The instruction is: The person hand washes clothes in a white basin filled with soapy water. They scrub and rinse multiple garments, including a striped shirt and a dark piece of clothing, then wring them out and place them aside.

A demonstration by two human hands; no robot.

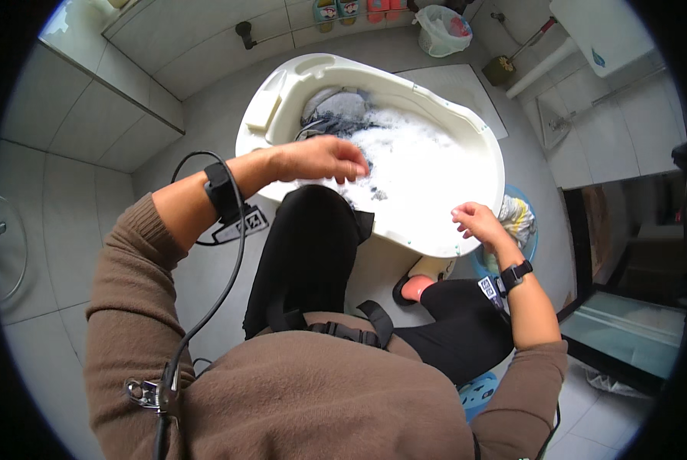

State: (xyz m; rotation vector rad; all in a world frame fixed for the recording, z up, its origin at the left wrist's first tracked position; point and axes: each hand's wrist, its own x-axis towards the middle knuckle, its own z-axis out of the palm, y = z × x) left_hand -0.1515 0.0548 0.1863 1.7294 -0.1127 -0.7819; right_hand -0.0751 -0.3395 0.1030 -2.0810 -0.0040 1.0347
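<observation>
A cream-white plastic baby bathtub [490, 157] stands in front of me, holding thick white suds [427, 180] and dark wet cloth [339, 125] with a grey part at its far left. My left hand [324, 159] hovers over the near left part of the tub, palm down. Its fingers bend loosely and nothing shows in them. Above the tub's near right rim is my right hand [477, 222], fingers slightly curled and apart, also without anything in it. Whether it touches the rim, I cannot tell.
Right of the tub, a blue basin [533, 201] holds yellow, grey and white cloth [516, 221]. A white bin [444, 32] with a bag stands at the far wall, near slippers on a rail [336, 12]. A black cable [234, 268] runs along my left arm.
</observation>
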